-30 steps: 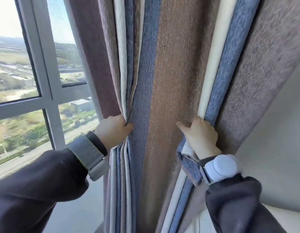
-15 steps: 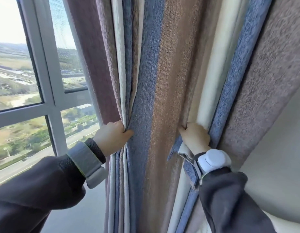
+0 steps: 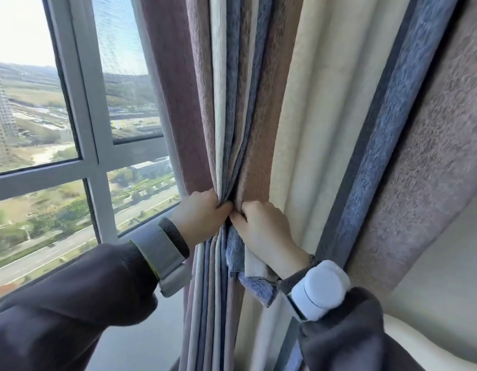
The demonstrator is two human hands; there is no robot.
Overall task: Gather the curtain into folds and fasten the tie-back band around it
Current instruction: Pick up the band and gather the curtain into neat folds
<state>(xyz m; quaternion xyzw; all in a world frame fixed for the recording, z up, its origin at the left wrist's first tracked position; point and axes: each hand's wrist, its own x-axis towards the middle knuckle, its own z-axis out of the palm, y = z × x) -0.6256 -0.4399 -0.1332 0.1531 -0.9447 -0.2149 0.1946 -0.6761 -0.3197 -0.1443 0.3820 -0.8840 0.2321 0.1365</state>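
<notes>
A striped curtain [image 3: 261, 108] in mauve, cream, blue and tan hangs beside the window. My left hand [image 3: 202, 215] grips a bundle of narrow folds at its left side. My right hand [image 3: 261, 226] has pinched the tan stripe and pressed it against that bundle, so the two hands touch. A short blue and cream fabric strip [image 3: 248, 271], which looks like the tie-back band, hangs under my right wrist. The cream, blue and mauve stripes to the right of my right hand hang loose.
A grey-framed window [image 3: 90, 145] fills the left side, with its sill [image 3: 141, 333] below. A cream wall [image 3: 446, 263] lies at the right, close behind the curtain's edge.
My right hand has moved left with the tan stripe and now meets my left hand. The broad tan and blue panel between them has collapsed into folds. The left hand stayed put.
</notes>
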